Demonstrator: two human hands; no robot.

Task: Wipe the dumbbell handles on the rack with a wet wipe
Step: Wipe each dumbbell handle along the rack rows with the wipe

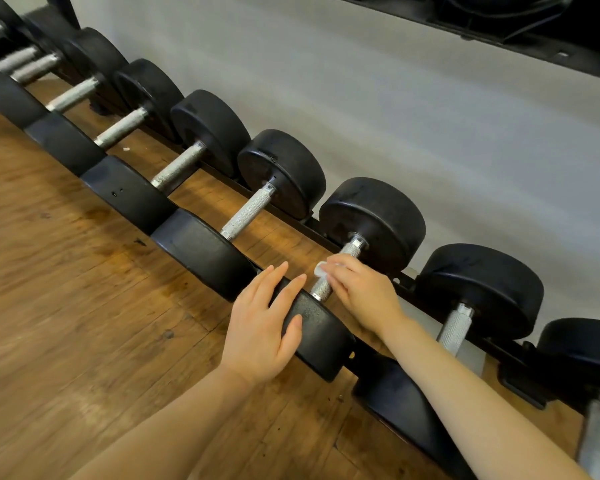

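Right hand [357,292] curled over the knurled handle [336,268] of one dumbbell, pinching a wet wipe [321,268] against the metal; only a small white edge of the wipe visible past the fingertips. Left hand [264,327] spread flat, fingers straight, pressed on the near head [316,327] of that same dumbbell, probably to stop it rolling while the handle is rubbed. Bare steel showing above and below the right hand, so likely mid-stroke along this handle.

Beyond the hands, a long row of dumbbells lying side by side on the rack [409,282], handles across the gap and black heads seated on the rails. Neighbouring handle to the left [248,211] dry-looking and untouched in appearance, though impossible to tell for certain; another handle to the right [456,329] partly behind the right forearm. Wooden floor [66,289] under the rack, pale wall [430,116] behind it, a dark upper tier [534,26] at the top edge.
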